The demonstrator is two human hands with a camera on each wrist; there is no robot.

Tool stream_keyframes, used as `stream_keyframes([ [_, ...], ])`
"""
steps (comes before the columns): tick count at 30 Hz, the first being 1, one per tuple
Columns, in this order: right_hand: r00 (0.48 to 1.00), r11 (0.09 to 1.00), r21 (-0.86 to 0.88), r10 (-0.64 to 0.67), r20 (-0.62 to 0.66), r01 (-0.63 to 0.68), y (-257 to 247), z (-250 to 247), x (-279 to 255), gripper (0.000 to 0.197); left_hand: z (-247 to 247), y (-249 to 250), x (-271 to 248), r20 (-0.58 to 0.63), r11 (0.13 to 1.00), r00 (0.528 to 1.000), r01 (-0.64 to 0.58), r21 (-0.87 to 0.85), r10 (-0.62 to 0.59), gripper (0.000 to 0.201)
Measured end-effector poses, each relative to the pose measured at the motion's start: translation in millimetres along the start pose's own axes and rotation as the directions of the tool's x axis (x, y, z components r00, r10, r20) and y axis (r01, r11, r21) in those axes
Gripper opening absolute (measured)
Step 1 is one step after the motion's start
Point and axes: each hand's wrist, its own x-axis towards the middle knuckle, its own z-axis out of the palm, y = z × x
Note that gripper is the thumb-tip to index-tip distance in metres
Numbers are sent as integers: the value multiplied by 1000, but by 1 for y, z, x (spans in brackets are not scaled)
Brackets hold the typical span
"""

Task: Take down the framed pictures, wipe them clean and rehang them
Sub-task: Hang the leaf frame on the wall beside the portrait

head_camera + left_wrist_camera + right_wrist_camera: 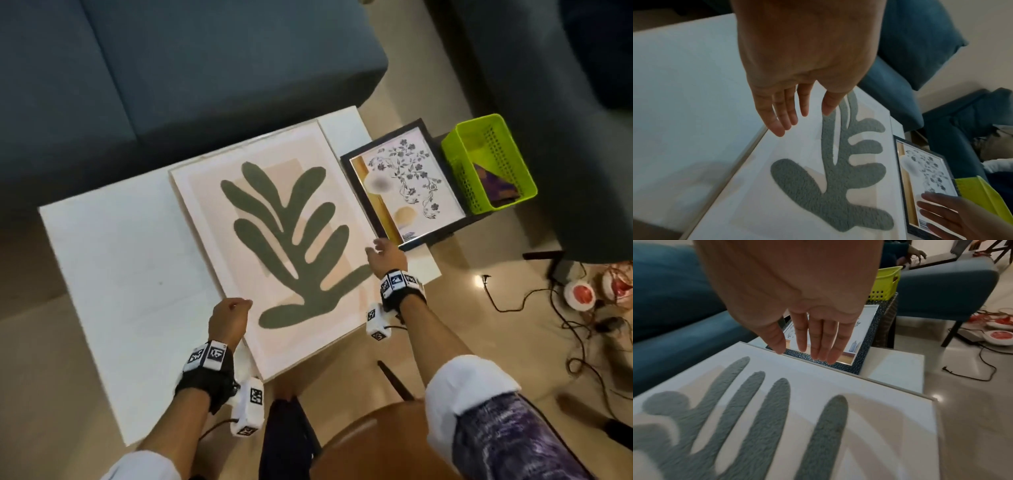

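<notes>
Home living room: blue sofa [191,68], armchair [534,102], white coffee table [113,260].

The worktop [113,246] left of the leaf picture [274,233] offers open passage. On the right, the dark-framed picture [407,181] lies just beside it, with the green basket [486,164] beyond. The sofa [171,75] bounds the far side.
</notes>
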Motion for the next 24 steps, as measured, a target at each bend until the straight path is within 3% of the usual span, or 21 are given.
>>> stream_keyframes([
  [3,998,995,-89,-40,-48,36,6,15,54,44,23,-7,44,-56,999,997,44,5,-44,58],
  [7,996,983,-180,-42,-84,27,21,38,87,37,35,-26,81,-152,995,987,59,76,-47,61],
  [13,985,983,-181,-55,-160,26,28,56,94,46,45,-39,91,-361,997,930,73,-14,-73,60],
  [16,991,985,-170,-21,-134,-2,23,55,100,55,45,-42,89,-327,984,929,147,-102,-173,85],
  [19,995,980,-201,-8,-104,-13,19,55,106,60,45,-43,90,-257,972,944,168,-166,-207,94],
  [24,998,985,-167,40,-50,-47,20,55,116,70,33,-49,108,-258,955,929,218,-199,-265,111],
])
